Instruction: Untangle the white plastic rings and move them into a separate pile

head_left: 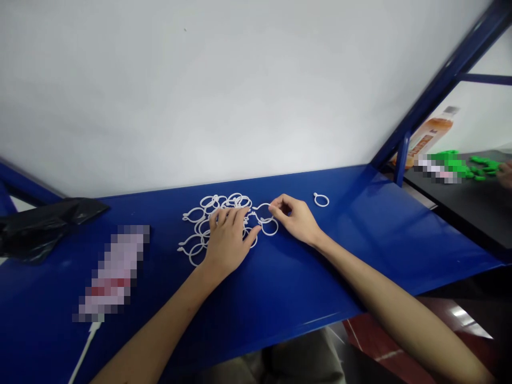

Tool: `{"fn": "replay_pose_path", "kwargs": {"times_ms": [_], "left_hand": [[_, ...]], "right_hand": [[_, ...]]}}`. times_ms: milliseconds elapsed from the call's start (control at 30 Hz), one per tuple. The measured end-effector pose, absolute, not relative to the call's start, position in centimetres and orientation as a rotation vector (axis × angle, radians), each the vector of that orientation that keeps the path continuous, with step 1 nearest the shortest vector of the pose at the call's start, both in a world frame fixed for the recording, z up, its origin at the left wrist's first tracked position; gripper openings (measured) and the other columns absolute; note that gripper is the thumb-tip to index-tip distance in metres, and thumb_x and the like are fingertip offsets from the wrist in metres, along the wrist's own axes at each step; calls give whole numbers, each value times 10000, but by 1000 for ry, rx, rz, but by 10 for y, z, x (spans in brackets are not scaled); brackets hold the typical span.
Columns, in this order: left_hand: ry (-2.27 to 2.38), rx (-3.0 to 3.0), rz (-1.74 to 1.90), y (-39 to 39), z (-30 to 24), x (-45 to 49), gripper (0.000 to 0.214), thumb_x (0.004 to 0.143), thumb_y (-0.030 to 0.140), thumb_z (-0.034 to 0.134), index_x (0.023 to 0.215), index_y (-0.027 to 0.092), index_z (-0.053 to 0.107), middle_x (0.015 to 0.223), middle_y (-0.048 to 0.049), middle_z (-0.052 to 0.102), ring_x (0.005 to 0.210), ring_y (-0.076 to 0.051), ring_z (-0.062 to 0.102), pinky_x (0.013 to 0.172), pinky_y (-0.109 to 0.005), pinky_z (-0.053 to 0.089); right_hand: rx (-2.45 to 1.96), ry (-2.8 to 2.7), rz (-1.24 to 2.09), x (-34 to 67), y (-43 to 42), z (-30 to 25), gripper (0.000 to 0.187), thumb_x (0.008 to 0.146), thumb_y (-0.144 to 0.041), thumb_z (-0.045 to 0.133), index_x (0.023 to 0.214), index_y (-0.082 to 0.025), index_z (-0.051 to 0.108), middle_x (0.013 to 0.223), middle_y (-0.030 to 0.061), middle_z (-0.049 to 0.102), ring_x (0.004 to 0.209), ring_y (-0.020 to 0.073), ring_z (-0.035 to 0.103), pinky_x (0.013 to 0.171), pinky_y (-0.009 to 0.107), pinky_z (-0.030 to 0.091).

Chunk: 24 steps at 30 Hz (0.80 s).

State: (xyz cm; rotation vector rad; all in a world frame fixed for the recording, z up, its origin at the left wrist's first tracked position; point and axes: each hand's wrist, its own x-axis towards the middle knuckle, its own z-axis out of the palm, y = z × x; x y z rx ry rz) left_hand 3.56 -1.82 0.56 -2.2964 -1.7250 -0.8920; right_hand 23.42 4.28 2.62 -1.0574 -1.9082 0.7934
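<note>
While the left hand [228, 240] lies with fingers spread flat on the rings [202, 215] heaped mid-tabletop [360, 240], the right hand [295, 217] pinches one ring [261, 206] at the heap's right edge. Pressing the heap steady should help that ring lift without snagging its neighbours.

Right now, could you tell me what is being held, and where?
Right hand pinches a white ring by its rim; left hand lies flat on the ring pile.

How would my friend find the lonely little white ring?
Look at the blue table under the white wall. Just past the right hand lies one white ring. Unlike the heap of rings under the left hand, it lies alone.
</note>
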Motion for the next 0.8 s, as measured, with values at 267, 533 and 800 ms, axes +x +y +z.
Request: {"fn": "replay_pose_path", "kwargs": {"times_ms": [267,533,800], "left_hand": [[-1515,-2340,-1190,-18,18,30,93,961,272,597,1023,267,666,966,1,750,959,-223,623,944,-420,426],[-1339,-2390,-1492,-17,27,29,133,952,305,615,892,236,711,826,6,737,832,-176,608,796,-320,494],[-1362,-2388,-1623,-18,30,29,155,933,350,640,852,230,696,817,3,716,832,-167,602,786,-311,490]], "right_hand": [[-921,-2010,889,232,35,27,193,929,-301,584,1073,-180,627,770,-10,656,637,113,577,618,258,475],[-735,-2265,758,233,25,34,172,988,-317,543,1061,-186,628,821,13,673,677,121,599,614,240,466],[-553,-2313,608,229,13,37,170,1036,-256,441,943,-191,568,885,46,627,762,146,581,692,277,474]]}}
